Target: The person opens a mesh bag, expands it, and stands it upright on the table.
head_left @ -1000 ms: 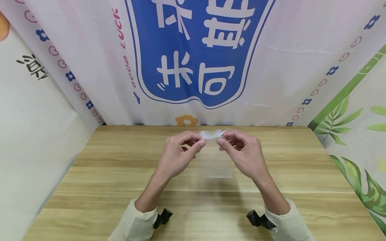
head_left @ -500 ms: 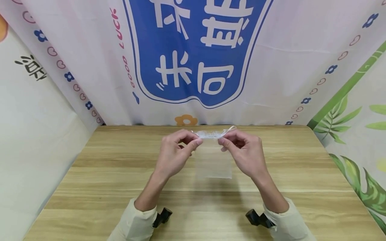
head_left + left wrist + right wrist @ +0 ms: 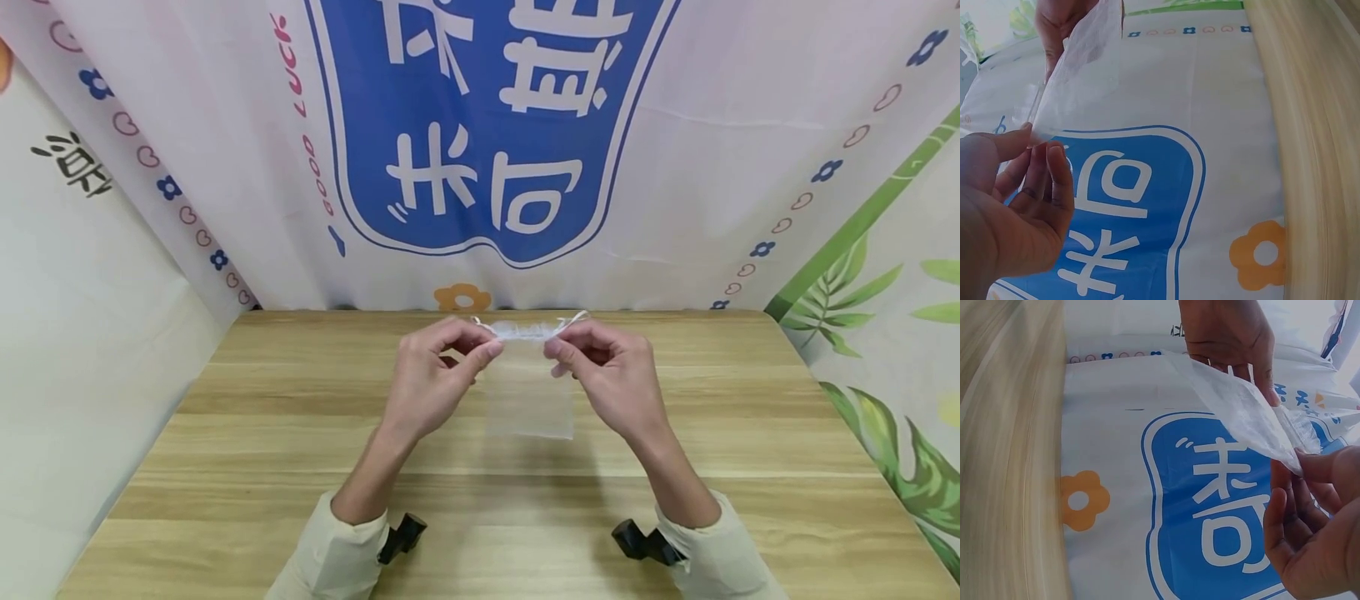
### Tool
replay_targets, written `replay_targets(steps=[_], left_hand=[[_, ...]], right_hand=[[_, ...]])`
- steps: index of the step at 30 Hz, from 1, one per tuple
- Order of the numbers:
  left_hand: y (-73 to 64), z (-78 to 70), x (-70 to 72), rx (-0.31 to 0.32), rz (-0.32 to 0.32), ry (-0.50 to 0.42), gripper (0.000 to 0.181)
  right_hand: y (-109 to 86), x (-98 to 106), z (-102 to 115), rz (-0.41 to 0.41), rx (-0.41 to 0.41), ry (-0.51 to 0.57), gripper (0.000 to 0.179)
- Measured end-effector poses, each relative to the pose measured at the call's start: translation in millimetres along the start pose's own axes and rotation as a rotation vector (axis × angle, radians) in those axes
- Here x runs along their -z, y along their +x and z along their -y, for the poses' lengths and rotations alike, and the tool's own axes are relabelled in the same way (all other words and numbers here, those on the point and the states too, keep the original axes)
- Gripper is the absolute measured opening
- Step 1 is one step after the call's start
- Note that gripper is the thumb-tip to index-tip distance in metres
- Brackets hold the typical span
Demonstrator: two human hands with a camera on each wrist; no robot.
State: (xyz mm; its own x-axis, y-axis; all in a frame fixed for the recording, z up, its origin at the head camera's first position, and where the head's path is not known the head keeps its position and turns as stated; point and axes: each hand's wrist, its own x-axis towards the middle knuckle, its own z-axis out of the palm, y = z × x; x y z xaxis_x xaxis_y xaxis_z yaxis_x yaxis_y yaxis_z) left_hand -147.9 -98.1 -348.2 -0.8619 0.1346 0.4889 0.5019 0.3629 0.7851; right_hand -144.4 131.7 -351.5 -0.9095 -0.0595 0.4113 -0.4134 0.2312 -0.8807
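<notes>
I can count one left hand (image 3: 435, 375), one right hand (image 3: 618, 382), two pale sleeves (image 3: 337, 546), two black devices (image 3: 402, 538) and one translucent bag (image 3: 528, 400). Over here I make out one wooden table (image 3: 247, 467), one big blue emblem (image 3: 450, 232), one whole orange flower (image 3: 445, 297) and seven small blue flowers (image 3: 168, 187).

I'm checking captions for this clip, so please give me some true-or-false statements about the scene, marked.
1. The person's left hand pinches the thin, translucent white, rectangular bag at its gathered end. True.
2. The right hand holds nothing. False: it pinches the other side of that gathered end.
3. The bag lies flat on the light brown wood-grain table. False: both hands hold it up off the surface.
4. The white backdrop behind the table carries a large blue print with white characters. True.
5. Both long sleeves are dark red. False: the sleeves are pale cream.
</notes>
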Motion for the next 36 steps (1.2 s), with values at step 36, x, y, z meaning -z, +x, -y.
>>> replay_targets(steps=[36], left_hand=[[0.2,0.1,1.0,-0.164,0.077,0.179,0.034]], right_hand=[[0.8,8.2,-1.4,0.015,0.162,-0.139,0.03]])
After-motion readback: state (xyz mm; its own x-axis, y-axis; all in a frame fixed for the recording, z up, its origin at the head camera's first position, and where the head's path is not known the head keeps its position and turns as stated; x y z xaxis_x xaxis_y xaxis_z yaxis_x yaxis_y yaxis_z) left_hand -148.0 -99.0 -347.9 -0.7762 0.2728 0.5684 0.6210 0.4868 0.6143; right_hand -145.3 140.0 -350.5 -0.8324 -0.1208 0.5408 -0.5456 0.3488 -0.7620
